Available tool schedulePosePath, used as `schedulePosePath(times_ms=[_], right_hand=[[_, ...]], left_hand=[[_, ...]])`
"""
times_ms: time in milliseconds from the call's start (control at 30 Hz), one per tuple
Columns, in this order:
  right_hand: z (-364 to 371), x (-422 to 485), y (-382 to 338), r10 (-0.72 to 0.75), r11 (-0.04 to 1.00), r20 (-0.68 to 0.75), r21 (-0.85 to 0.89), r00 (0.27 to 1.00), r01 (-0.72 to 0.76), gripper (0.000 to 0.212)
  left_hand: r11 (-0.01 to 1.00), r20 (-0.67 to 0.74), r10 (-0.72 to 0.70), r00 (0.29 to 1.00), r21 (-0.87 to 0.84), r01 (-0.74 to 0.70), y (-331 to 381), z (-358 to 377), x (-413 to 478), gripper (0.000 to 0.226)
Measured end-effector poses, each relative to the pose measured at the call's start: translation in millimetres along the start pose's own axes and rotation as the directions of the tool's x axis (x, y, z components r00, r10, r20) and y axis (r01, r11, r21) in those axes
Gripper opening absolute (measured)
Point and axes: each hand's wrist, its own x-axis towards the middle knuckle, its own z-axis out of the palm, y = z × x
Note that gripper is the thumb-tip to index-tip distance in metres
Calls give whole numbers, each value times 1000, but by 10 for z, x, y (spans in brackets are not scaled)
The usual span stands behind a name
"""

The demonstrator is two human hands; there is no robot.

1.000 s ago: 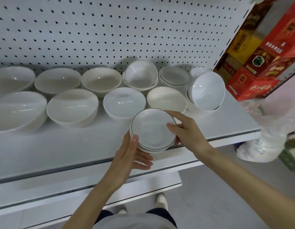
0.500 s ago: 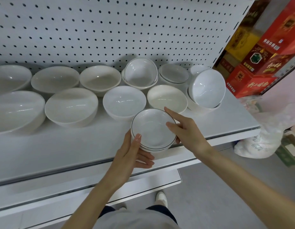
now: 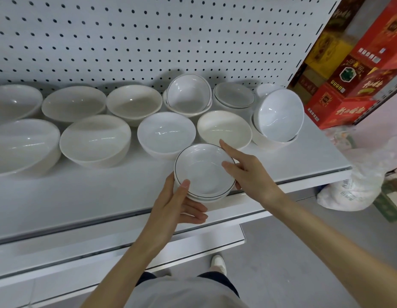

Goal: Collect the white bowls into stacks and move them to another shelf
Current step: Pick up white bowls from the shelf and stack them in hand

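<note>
A small stack of shallow white bowls with a dark rim line (image 3: 204, 172) is at the front edge of the white shelf (image 3: 104, 196). My left hand (image 3: 179, 205) holds the stack from below and on its left side, thumb on the rim. My right hand (image 3: 248, 174) grips the stack's right rim with thumb over the edge and index finger pointing out. Behind it stand several larger white bowls, among them a white bowl (image 3: 166, 134) and a cream bowl (image 3: 224, 128). Two more rimmed stacks (image 3: 188, 96) (image 3: 234, 96) sit at the back, and a tilted bowl stack (image 3: 278, 116) stands at the right.
A white pegboard (image 3: 148, 36) backs the shelf. A lower shelf (image 3: 193, 243) juts out beneath. Red and yellow cartons (image 3: 353, 74) are stacked to the right, with white plastic bags (image 3: 353, 187) and a green box (image 3: 391, 201) on the grey floor.
Both hands have kept their hold on the rimmed stack, which has stayed at the shelf's front edge. The view has shifted slightly.
</note>
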Motion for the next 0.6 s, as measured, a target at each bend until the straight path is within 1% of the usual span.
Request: schedulePosePath(times_ms=[233, 367, 467, 600], right_hand=[[-38, -17, 38, -54, 994, 42, -89, 998, 57, 50], [-139, 26, 20, -161, 949, 40, -269, 986, 166, 43], [-292, 101, -54, -245, 937, -4, -258, 969, 236, 38], [-488, 332, -245, -315, 901, 43, -301, 948, 313, 38]], left_hand=[[1000, -18, 4, 1000, 30, -3, -9, -9, -32, 30], [997, 4, -1, 1000, 81, 0, 17, -32, -2, 33], [996, 14, -41, 999, 77, 40, 75, -37, 23, 31], [990, 29, -105, 994, 101, 101, 152, -27, 43, 31]])
